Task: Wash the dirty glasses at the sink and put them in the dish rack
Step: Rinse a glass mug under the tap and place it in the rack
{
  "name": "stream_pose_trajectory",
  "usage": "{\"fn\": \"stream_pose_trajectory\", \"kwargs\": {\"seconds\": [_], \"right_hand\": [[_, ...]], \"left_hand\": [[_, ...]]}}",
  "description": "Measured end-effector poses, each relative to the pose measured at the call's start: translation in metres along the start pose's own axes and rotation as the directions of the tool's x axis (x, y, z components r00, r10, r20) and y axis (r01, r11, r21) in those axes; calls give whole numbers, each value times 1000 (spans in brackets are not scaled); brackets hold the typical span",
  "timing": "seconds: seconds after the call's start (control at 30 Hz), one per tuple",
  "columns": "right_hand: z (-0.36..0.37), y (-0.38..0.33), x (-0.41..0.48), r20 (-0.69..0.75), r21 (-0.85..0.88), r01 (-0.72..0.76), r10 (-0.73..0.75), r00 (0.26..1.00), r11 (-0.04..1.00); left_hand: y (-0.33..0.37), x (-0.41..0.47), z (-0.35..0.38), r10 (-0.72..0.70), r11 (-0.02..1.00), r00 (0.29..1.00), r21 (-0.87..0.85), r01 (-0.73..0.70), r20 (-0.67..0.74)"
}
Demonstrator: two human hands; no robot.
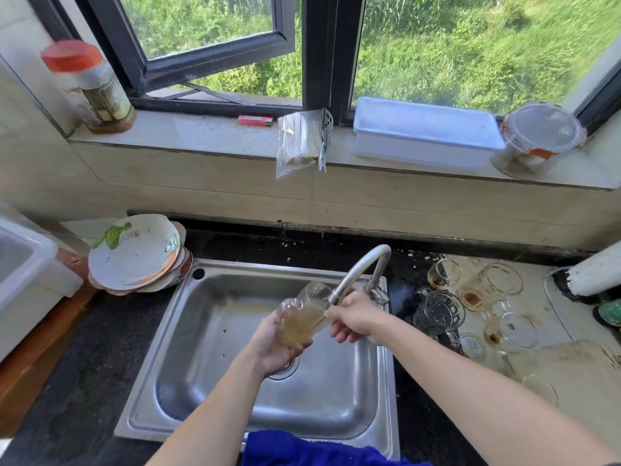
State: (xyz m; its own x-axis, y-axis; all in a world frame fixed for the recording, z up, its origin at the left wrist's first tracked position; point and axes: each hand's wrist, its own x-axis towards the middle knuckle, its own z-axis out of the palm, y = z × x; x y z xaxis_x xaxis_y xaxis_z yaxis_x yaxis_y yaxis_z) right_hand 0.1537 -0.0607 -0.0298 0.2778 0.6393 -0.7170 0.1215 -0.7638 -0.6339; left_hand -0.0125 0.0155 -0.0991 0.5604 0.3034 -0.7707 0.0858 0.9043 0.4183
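Over the steel sink [215,348], the person's left hand [277,348] holds a glass [302,319] from below, fingers [304,346] curled round its lower part. The glass is tilted, its mouth raised toward the end of the tap [364,265], and brownish liquid fills its lower half. The right hand [356,317] sits just under the tap's spout beside the glass, its fingers [339,334] curled and one fingertip touching the glass's side; it cannot be told whether this hand grips the glass or only rests against it. On the table to the right of the sink stand more dirty glasses [500,280], near one another, several with brown stains at the bottom, and a wooden board [578,364] lies in front of them. A stack of plates [134,255] leans at the sink's left rear corner, with a white tub [30,274] further left. On the windowsill [201,132] are a red-lidded jar [89,85], a red lighter [255,120], a bag of sticks [299,142], a white box [423,132] and a clear lidded container [537,139]. A blue cloth [302,449] lies at the sink's near edge.
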Motion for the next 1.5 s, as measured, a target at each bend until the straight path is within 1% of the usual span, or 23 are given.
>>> {"fn": "stream_pose_trajectory", "kwargs": {"seconds": [0.13, 0.17, 0.2, 0.27, 0.33, 0.4, 0.47, 0.53, 0.6, 0.7, 0.8, 0.83, 0.9, 0.97, 1.03, 1.07, 1.13, 1.17, 1.23, 1.3, 1.33, 1.43, 1.5], "right_hand": [[-6, -5, -2, 0, -29, -41, 41, 999, 999], [-8, -6, 0, -11, -23, -38, 38, 999, 999], [-9, -5, 2, -13, -3, -43, 43, 999, 999], [-8, -2, 1, 10, 35, -70, 70, 998, 997], [-6, 4, -1, 23, 56, -96, 95, 995, 994], [-5, 7, -3, 29, 40, -103, 101, 994, 994], [-6, 9, -3, 30, 23, -103, 102, 994, 994], [-7, 10, -1, -1, 40, -47, 47, 999, 998], [-6, 12, 1, -50, 25, 51, -50, 998, 998], [2, 14, 0, -121, -37, 182, -185, 975, 983], [10, 15, -4, -165, -64, 244, -252, 954, 968], [10, 14, -4, -158, -52, 235, -240, 958, 971], [3, 12, -2, -112, -10, 161, -161, 981, 987], [-7, 10, 4, -89, 21, 73, -71, 994, 997], [-14, 10, 5, -91, 62, 20, -14, 996, 998], [-14, 12, 5, -74, 102, 5, 3, 997, 995], [-10, 17, 1, -28, 140, -18, 22, 999, 990], [-8, 18, 0, -24, 111, -19, 22, 999, 994], [-7, 23, 7, -117, -67, 19, -26, 993, 998], [-6, 21, 12, -215, -225, 85, -134, 967, 971], [-4, 19, 16, -210, -231, 126, -176, 962, 965], [0, 18, 18, -178, -149, 163, -189, 966, 975], [3, 23, 16, -131, 25, 150, -146, 981, 988]], "left_hand": [[-4, 1, -2, -115, 986, 993, 121, 114, 4], [-6, 0, 1, -118, 988, 993, 103, 115, 21], [-7, 1, 2, -95, 995, 995, 47, 93, 37], [-9, 4, 6, 38, 995, 999, -90, -35, 28], [-9, 4, 9, 117, 986, 993, -119, -115, 5], [-9, 3, 10, 84, 996, 996, -29, -84, -7], [-7, 1, 9, -2, 996, 1000, 89, 4, -22], [-4, 0, 7, -96, 980, 995, 173, 97, -15], [-3, 3, 5, -136, 971, 990, 196, 138, -25], [-3, 7, 6, -135, 967, 987, 206, 149, -82], [-4, 11, 11, -127, 967, 988, 210, 143, -88], [-5, 12, 13, -132, 964, 987, 219, 150, -93], [-7, 11, 15, -158, 945, 984, 275, 175, -84], [-10, 8, 16, -170, 947, 985, 274, 168, -19], [-11, 8, 16, -96, 986, 994, 140, 88, 49], [-9, 9, 16, -35, 996, 998, 85, 32, 43], [-3, 10, 17, 31, 993, 1000, 111, -31, 0], [1, 8, 18, 22, 987, 1000, 159, -20, -11], [7, 5, 15, -42, 971, 999, 236, 46, -23], [10, 3, 11, -104, 953, 994, 285, 104, -17], [11, 2, 11, -124, 948, 992, 294, 121, -7], [11, -1, 11, -122, 969, 992, 222, 111, 32], [15, -5, 11, -76, 971, 997, 231, 68, 26]]}}
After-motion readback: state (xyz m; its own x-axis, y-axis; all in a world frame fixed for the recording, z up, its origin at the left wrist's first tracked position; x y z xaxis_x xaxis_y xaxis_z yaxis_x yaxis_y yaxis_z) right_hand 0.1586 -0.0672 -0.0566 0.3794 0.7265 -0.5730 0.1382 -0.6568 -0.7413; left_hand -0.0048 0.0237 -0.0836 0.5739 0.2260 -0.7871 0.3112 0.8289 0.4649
